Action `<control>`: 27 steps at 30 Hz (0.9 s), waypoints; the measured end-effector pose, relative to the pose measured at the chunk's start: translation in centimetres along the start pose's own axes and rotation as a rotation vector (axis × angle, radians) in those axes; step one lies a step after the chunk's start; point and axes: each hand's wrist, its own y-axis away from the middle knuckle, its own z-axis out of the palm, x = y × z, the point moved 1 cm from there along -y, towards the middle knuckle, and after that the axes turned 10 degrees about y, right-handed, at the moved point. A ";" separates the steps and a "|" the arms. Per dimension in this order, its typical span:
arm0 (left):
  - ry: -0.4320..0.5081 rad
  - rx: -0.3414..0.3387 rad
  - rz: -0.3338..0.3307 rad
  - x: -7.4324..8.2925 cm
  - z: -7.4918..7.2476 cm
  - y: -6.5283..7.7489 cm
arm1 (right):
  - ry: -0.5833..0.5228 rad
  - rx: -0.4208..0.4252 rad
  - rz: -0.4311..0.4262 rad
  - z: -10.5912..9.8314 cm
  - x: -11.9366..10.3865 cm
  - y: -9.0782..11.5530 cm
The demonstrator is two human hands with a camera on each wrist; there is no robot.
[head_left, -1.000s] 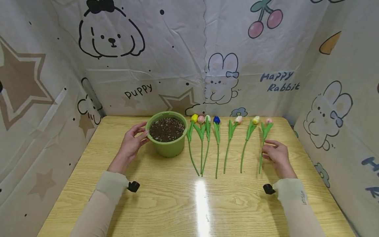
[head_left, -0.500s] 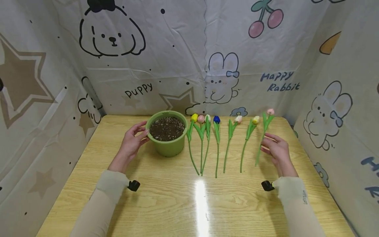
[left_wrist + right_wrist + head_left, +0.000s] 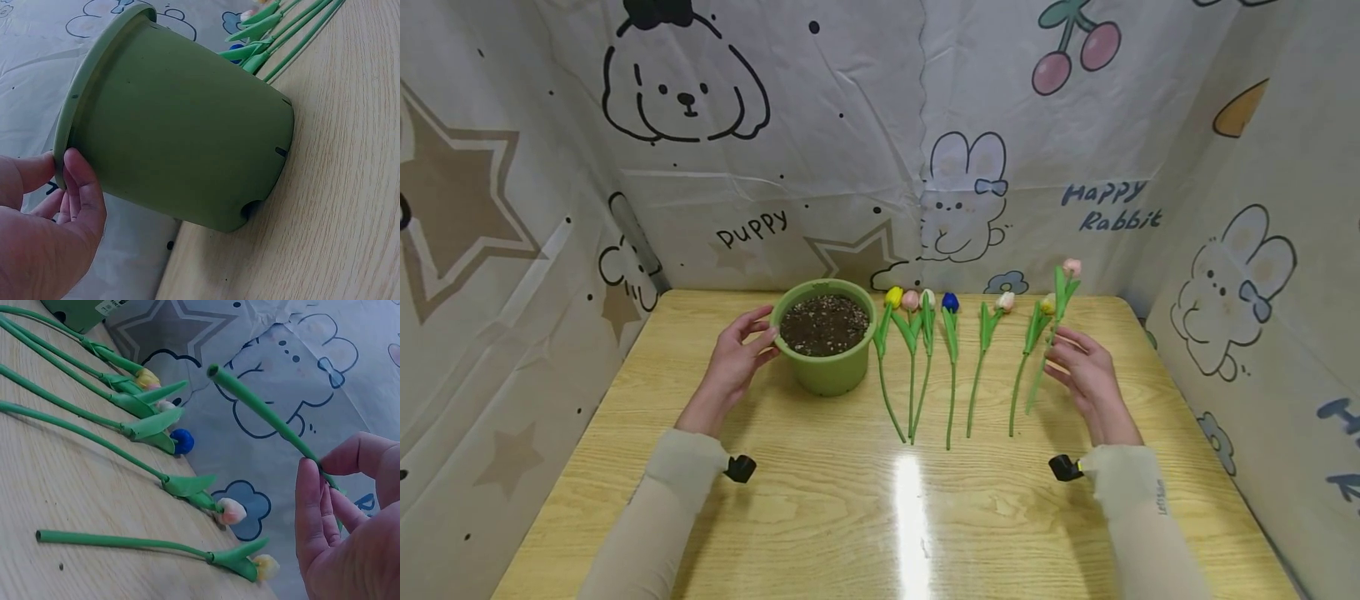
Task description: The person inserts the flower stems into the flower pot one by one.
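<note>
While your right hand (image 3: 1086, 371) pinches the stem of the pink tulip (image 3: 1062, 293), you have that flower raised off the table (image 3: 820, 517), tilted with its bloom upward, near the pale yellow tulip (image 3: 1034, 332) lying flat. Further left you see the pink-and-white tulip (image 3: 987, 327), the blue tulip (image 3: 951, 329), then a close group: the white tulip (image 3: 928, 329), a second pink tulip (image 3: 910, 335) and the bright yellow tulip (image 3: 882, 333). Just beside them stands the green pot (image 3: 829, 377), upright, with dark soil (image 3: 825, 325) inside; your left hand (image 3: 736, 358) grips its rim. Behind your table hangs a printed cloth (image 3: 850, 150).
</note>
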 end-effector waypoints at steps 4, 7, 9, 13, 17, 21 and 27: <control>0.008 -0.003 0.004 -0.1 0.0 0.0 | -0.038 0.004 -0.013 0.7 -0.5 0.1; 0.020 -0.007 0.011 -0.2 0.0 0.0 | -0.055 0.013 -0.028 1.4 -0.9 0.2; 0.030 -0.010 0.018 -0.2 0.0 0.0 | -0.062 0.015 -0.048 1.9 -1.1 0.3; 0.060 -0.012 0.032 -0.3 0.1 0.0 | -0.078 0.012 -0.105 3.1 -1.7 0.3; 0.091 -0.009 0.038 -0.5 0.1 -0.2 | -0.098 0.005 -0.157 4.5 -2.3 0.3; 0.100 -0.009 0.037 -0.6 0.1 -0.2 | -0.114 0.001 -0.205 6.0 -2.9 0.2; 0.105 -0.009 0.038 -0.7 0.2 -0.2 | -0.099 -0.005 -0.261 8.5 -4.0 0.2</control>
